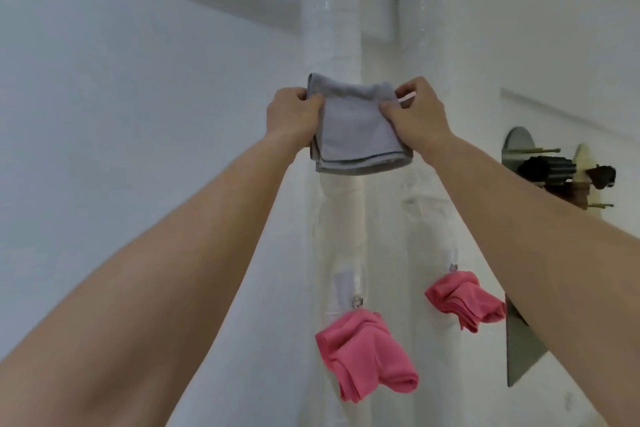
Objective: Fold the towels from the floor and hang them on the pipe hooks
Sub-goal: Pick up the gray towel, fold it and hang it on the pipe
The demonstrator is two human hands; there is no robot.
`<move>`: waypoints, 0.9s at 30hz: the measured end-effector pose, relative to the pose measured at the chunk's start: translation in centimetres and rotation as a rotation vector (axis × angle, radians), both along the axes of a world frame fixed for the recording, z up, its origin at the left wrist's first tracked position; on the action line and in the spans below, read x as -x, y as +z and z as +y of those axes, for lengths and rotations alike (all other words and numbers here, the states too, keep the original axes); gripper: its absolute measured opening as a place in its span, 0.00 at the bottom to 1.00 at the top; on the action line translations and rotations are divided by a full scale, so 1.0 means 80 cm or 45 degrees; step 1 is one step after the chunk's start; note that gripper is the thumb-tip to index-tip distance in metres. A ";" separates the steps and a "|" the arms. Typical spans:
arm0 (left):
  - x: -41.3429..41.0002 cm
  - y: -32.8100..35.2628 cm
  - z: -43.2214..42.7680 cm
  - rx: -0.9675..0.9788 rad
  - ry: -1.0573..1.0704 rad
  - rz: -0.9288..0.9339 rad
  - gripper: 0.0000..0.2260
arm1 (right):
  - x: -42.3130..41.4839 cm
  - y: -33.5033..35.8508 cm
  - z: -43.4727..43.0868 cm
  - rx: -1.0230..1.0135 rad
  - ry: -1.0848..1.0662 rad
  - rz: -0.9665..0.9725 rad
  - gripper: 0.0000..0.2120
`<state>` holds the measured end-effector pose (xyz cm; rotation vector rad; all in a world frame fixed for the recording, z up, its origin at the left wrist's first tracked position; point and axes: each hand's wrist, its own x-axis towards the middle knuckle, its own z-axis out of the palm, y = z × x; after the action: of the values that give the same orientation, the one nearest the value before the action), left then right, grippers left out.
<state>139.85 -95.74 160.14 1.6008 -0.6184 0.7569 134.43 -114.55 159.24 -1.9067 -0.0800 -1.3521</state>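
Observation:
A folded grey towel [356, 128] is held up against the white wrapped pipe [332, 28]. My left hand [294, 113] grips its upper left corner. My right hand [415, 111] pinches its upper right edge, where a thin white loop shows between the fingers. Lower on the same pipe a pink towel [367, 354] hangs from a small metal hook [356, 302]. A second pink towel [464, 298] hangs from a hook [453, 267] on the pipe to the right [426, 218]. Any hook behind the grey towel is hidden.
White walls meet in a corner behind the pipes. On the right wall sits a grey metal plate [519, 340] with dark fittings [550, 166] sticking out.

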 end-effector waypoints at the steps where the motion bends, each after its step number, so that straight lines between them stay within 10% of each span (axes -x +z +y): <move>1: -0.009 0.008 -0.006 0.028 0.003 0.030 0.08 | -0.012 0.009 -0.008 0.002 0.030 0.009 0.14; 16: -0.055 -0.055 -0.016 0.158 -0.199 0.334 0.08 | -0.086 -0.045 -0.057 -0.345 0.605 0.370 0.09; 22: -0.050 -0.052 -0.015 -0.123 0.151 -0.323 0.17 | -0.073 -0.041 -0.069 -0.144 0.612 -0.016 0.15; 27: -0.055 -0.055 -0.010 -0.439 0.309 -0.603 0.16 | -0.050 -0.038 -0.056 0.072 0.675 0.197 0.14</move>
<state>144.22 -96.52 155.74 1.8441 -0.9440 1.2849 138.40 -119.00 156.22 -1.8532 -0.5128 -0.8506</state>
